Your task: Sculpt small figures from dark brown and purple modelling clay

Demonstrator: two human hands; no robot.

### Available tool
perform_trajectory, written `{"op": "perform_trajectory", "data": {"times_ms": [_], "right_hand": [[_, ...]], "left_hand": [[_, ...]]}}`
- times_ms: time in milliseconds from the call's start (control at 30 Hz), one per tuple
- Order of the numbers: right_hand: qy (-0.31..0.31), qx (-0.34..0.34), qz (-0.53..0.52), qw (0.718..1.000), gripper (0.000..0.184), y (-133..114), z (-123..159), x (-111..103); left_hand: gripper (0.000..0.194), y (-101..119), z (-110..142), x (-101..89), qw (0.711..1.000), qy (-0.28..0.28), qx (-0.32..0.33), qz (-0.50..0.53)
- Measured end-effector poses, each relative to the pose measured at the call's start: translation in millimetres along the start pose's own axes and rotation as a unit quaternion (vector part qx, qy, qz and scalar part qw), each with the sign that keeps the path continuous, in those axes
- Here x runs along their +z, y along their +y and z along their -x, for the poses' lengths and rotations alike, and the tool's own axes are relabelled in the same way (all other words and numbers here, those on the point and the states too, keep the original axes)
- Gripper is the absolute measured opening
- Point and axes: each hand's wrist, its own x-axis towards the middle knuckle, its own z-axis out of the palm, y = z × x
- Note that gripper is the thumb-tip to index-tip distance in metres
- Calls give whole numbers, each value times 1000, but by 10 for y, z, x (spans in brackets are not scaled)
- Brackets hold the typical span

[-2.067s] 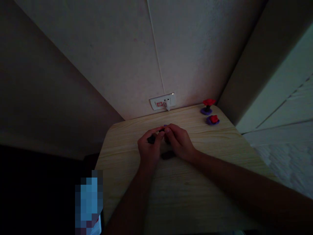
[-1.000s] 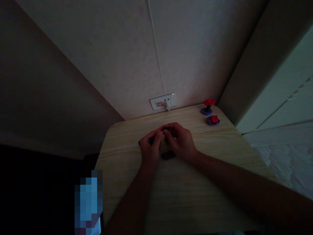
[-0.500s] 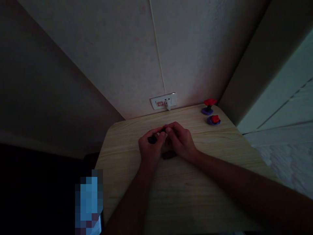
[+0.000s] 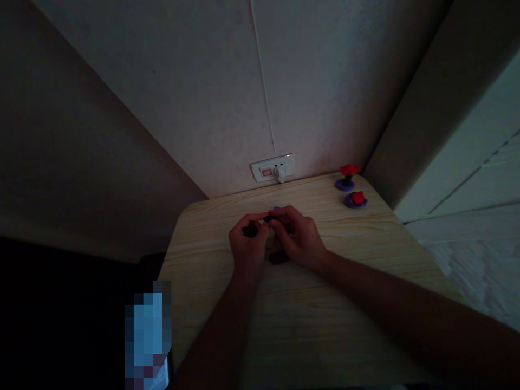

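Both your left hand (image 4: 247, 242) and your right hand (image 4: 304, 239) pinch one small dark piece (image 4: 269, 218) at the fingertips, and a dark lump (image 4: 251, 231) sits in your left hand's curl. A purple piece (image 4: 277, 208) shows just beyond your fingers, clearer than half a second ago, so your hold has likely shifted. Nearer you, a dark block (image 4: 278, 258) lies partly hidden by your right hand on the table (image 4: 292, 325); two red flowers (image 4: 349, 170) sit at its far right corner.

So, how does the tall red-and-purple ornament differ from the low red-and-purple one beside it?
The tall ornament has a dark stem; the low ornament shows none. The tall ornament's red top sits clear above its base; the low ornament's red part nestles within its base. Both combine red and purple.
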Motion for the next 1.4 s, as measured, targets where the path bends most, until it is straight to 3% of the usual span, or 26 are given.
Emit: {"op": "perform_trajectory", "data": {"times_ms": [167,300,467,667,800,1000,1133,1400], "right_hand": [[12,-11,10,1000,27,-12,-15,-9],[28,-8,28,999,30,-38,-38,-24],[62,20,-29,997,18,23,-18,-27],[48,15,-41,998,23,1,2,-63],[30,5,-3,1000,26,-55,-18,-57],[72,-18,39,997,19,1,-41,-25],[54,-65,79,993,18,-30,-55,-56],[14,-114,117,986,22,-22,-98,-54]], "left_hand": [[21,30,32,47,990,-31,-78,115],[25,144,22,55,948,-66,-169,261],[12,226,-30,-3,879,-109,-262,383],[9,219,-49,-12,850,-100,-291,428],[9,167,-54,19,853,-87,-294,423],[24,89,-49,65,898,-73,-254,351],[27,63,-23,80,919,-68,-233,310],[23,90,1,107,933,-31,-227,276]]}}
